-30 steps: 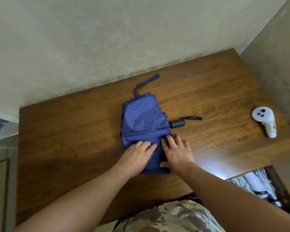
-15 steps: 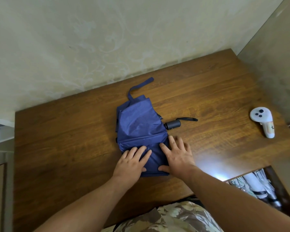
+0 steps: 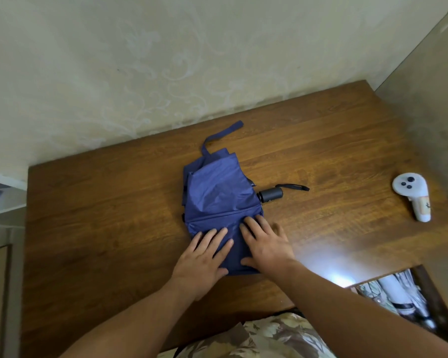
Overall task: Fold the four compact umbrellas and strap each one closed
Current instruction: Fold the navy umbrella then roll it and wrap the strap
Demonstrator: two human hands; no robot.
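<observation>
On the brown wooden table [image 3: 334, 156] in front of you lies a blue umbrella [image 3: 217, 192], spread flat and not yet rolled up. Your left hand [image 3: 202, 257] rests flat on the near part of the blue cloth, with its fingers straight and a little apart. Your right hand [image 3: 265, 244] lies flat just beside it, fingers straight too, partly on the cloth and partly on the table. Neither hand is gripping anything. The umbrella's black handle [image 3: 270, 195] sticks out on the right side, and a thin black loop [image 3: 294, 187] trails from it. The blue strap [image 3: 221, 134] lies loose at the far end, near the wall. A white controller [image 3: 411, 195] sits well apart, far to your right.
</observation>
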